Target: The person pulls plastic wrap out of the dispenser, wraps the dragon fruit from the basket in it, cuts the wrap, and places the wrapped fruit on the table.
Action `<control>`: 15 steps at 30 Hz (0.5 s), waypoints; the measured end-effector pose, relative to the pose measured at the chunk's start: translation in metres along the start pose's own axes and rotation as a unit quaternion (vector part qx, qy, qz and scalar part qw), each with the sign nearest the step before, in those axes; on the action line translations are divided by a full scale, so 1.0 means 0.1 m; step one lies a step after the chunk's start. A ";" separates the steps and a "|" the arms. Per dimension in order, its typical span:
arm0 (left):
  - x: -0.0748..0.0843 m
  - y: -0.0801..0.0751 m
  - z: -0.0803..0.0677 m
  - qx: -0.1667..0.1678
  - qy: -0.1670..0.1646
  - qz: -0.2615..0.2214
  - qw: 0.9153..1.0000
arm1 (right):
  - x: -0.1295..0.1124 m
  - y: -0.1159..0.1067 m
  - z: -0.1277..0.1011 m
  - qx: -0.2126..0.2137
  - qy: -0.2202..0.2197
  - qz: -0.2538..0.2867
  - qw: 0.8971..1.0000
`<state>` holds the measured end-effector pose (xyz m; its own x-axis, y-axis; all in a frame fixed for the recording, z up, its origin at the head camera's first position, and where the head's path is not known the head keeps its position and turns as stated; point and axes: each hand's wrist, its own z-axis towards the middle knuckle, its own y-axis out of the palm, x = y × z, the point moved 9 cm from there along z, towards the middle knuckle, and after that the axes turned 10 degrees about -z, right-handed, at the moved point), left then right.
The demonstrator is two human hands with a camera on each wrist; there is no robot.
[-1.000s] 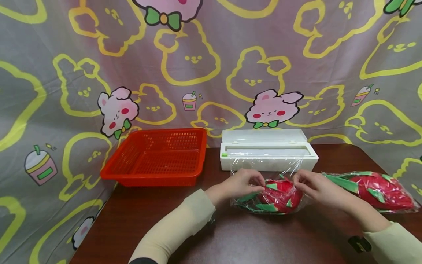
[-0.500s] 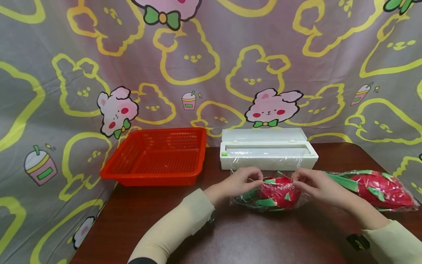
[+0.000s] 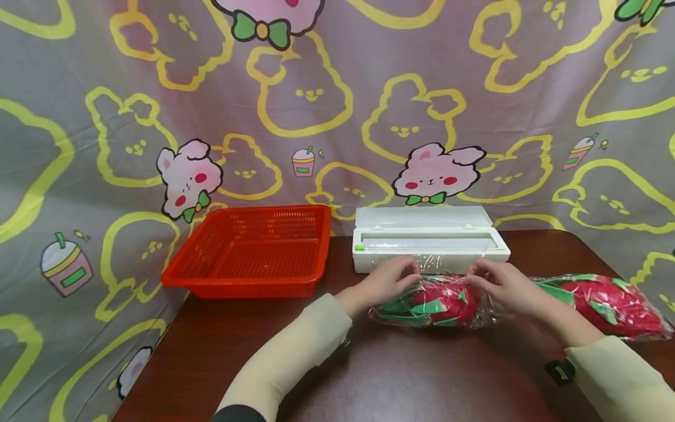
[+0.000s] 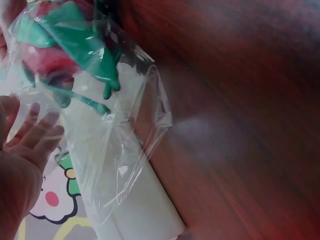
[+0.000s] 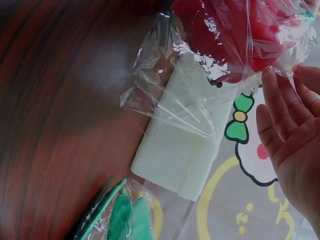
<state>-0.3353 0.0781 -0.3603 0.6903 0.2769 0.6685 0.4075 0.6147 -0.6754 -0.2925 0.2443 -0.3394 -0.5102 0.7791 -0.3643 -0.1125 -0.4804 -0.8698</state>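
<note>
Looking down at our table (image 3: 401, 381), the near half is bare dark wood between our sleeves, so plenty of room there. Our left hand (image 3: 387, 281) and right hand (image 3: 501, 285) sit a little apart at the top of the wrapped dragon fruit toy (image 3: 440, 302), each pinching the cling film (image 3: 416, 313) that covers it. The toy lies on its side mid-table, green leaves pointing left. Just right of it, touching film to film as far as we can tell, is a second wrapped toy (image 3: 606, 302) that runs close to the table's right edge, so that side is tight. Behind the hands is the white film dispenser (image 3: 429, 240), lid open, and left of it the orange basket (image 3: 250, 249), which overhangs the table's left edge near the cartoon backdrop (image 3: 337, 105).

Compared with a second ago, the toy has rolled away from us toward the dispenser, and the loose sheet that stood up between them now lies much lower.

The wrist views show the film (image 4: 125, 145) bunched loosely past the toy's end and our straightish fingers (image 5: 280, 115); the head view doesn't show either.
</note>
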 end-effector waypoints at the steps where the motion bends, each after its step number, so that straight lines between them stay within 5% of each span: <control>1: -0.02 0.01 0.01 -0.004 -0.011 0.004 1.000 | 0.02 0.02 0.01 -0.004 0.006 0.004 1.000; 6: -0.08 0.06 0.06 -0.015 -0.036 0.001 0.999 | 0.05 0.06 0.07 -0.010 0.011 0.003 1.000; 12: -0.12 0.09 0.16 -0.023 -0.025 0.028 0.999 | -0.01 0.06 0.14 0.035 -0.042 -0.026 0.998; 15: -0.14 0.11 0.18 -0.020 -0.021 0.035 0.999 | 0.01 0.08 0.15 0.037 -0.035 -0.032 0.998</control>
<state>-0.3511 0.0948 -0.3716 0.6919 0.3501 0.6314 0.3832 0.5632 -0.7321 -0.3063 0.2351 -0.3419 -0.5581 0.7804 -0.2820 -0.2086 -0.4609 -0.8626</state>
